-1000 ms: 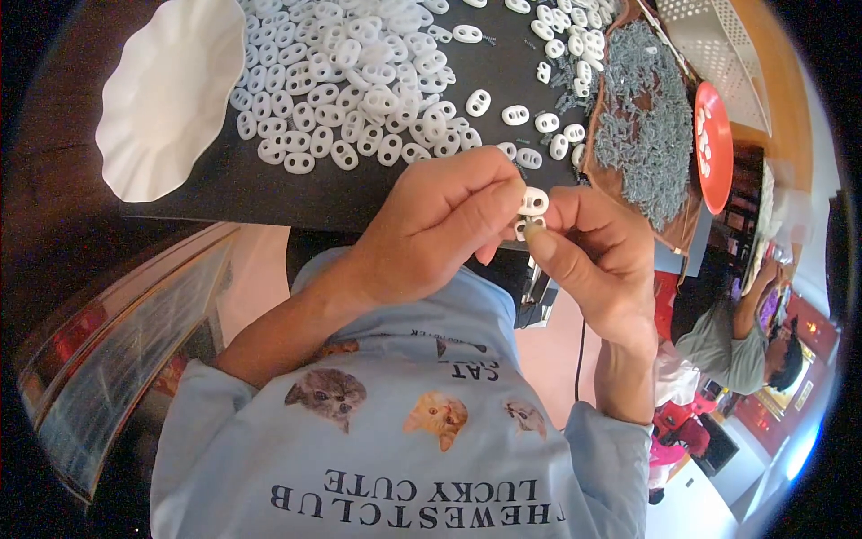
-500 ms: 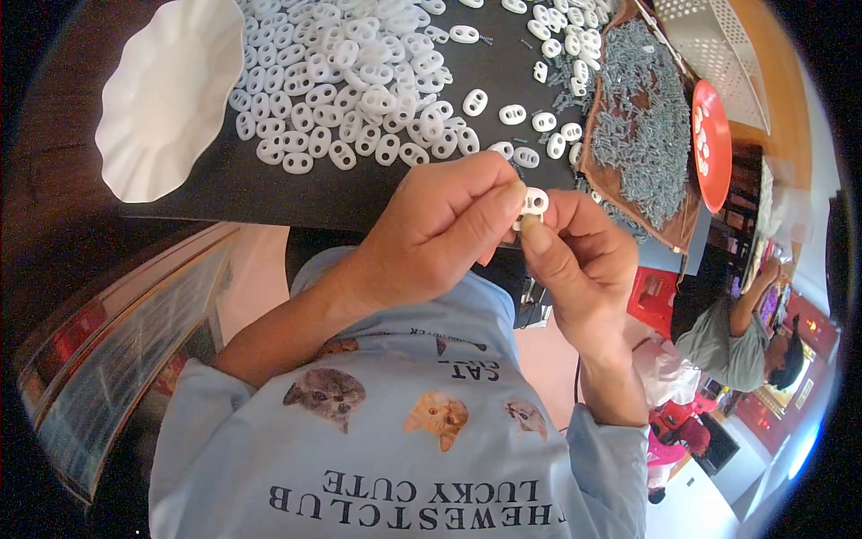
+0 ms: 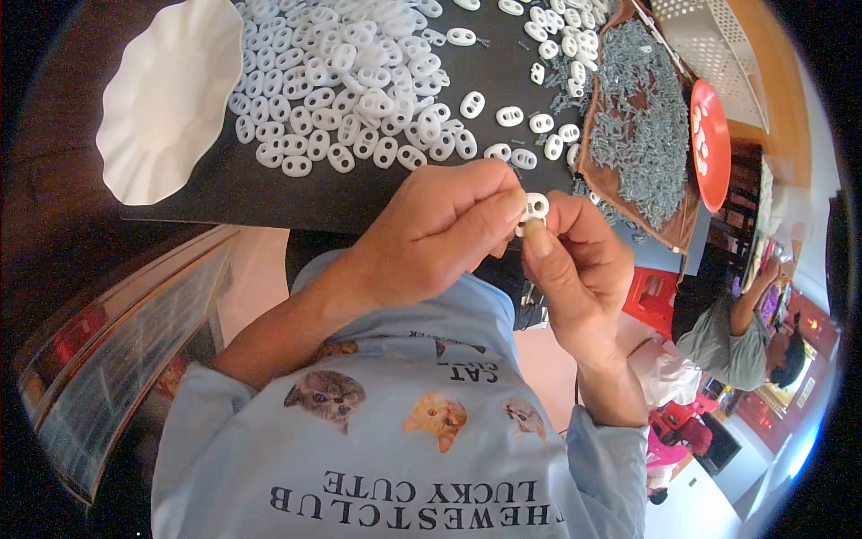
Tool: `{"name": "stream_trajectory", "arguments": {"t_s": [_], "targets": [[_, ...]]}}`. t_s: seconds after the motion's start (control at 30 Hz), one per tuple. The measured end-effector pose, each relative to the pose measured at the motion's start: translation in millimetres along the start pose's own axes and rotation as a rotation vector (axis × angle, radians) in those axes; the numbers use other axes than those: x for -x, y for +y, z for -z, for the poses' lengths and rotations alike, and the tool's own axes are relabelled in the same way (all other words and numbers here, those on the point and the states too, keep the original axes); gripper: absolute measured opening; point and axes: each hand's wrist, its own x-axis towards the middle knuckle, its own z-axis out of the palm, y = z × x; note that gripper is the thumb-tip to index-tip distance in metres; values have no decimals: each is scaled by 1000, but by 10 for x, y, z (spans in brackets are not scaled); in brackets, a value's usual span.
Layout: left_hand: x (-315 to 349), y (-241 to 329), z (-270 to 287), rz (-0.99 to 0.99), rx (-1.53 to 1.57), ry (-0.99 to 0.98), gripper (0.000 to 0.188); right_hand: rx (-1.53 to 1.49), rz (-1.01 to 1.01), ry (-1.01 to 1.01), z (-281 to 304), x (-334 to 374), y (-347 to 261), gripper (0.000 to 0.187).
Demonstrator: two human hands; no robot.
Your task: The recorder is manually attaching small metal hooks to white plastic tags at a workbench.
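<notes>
Between my two hands, just off the table's near edge, is a small white two-hole cord lock (image 3: 536, 206). My left hand (image 3: 435, 229) pinches its left side with thumb and forefinger. From the right, my right hand (image 3: 584, 260) grips its lower part, the thumb lying across the front. The fingers cover much of the cord lock, so whether a spring sits inside cannot be seen. Beyond my left hand spreads a large heap of white two-hole cord lock pieces (image 3: 359, 99). More white cord locks (image 3: 509, 116) lie scattered past my fingertips.
Grey metal springs (image 3: 637, 126) are heaped on a brown cloth (image 3: 588, 160) at the right. Beside them stands a red plate (image 3: 712, 184) holding white pieces, near a perforated white basket (image 3: 709, 40). A scalloped white tray (image 3: 166, 99) rests at the left. Another person (image 3: 736, 350) is at the far right.
The cord lock has tilted slightly between my fingers and sits a touch lower. Both hands keep nearly the same place and grip.
</notes>
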Motion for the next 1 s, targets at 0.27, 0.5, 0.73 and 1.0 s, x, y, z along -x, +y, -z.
{"name": "stream_trajectory", "arguments": {"t_s": [0.27,0.5,0.73,1.0], "targets": [[20,38,-3,30,-14,13,24,58,-62,28,27,74,31,11],[10,30,-29,0,29,37,25,-51,11,110,-85,35,76,10],[21,96,-14,56,144,5,25,406,143,-23,83,13,49,15],[13,77,0,82,169,-28,26,847,291,11,155,-30,-3,37]]}}
